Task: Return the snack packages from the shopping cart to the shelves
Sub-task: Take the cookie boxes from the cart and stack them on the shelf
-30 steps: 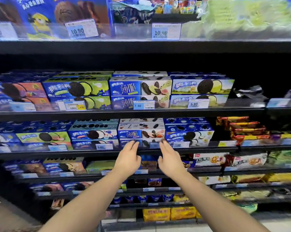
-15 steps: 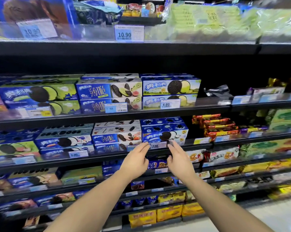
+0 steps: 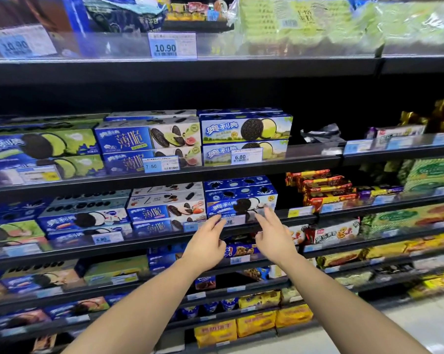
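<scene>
Both hands are empty. The left hand (image 3: 206, 242) and the right hand (image 3: 275, 238) are held out side by side with fingers loosely spread, just in front of a stack of blue cookie boxes (image 3: 241, 198) that sits on the shelf (image 3: 149, 242) at its front edge. Whether the right fingertips (image 3: 266, 210) touch the front box or hover just off it cannot be told. Going by this, one package looks to be already back in its row and released. How many remain is unknown, because the cart is out of view. If any are left, the person would have to turn back to it. The surface is a dark, tiered store rack with clear front rails carrying price tags such as the 6.80 tag (image 3: 246, 156). Similar blue and green cookie boxes fill the rows to the left and above. Red and yellow wrappers (image 3: 323, 187) lie to the right, yellow packs (image 3: 254, 320) sit near the bottom, and a pale floor (image 3: 425, 325) shows at lower right.
</scene>
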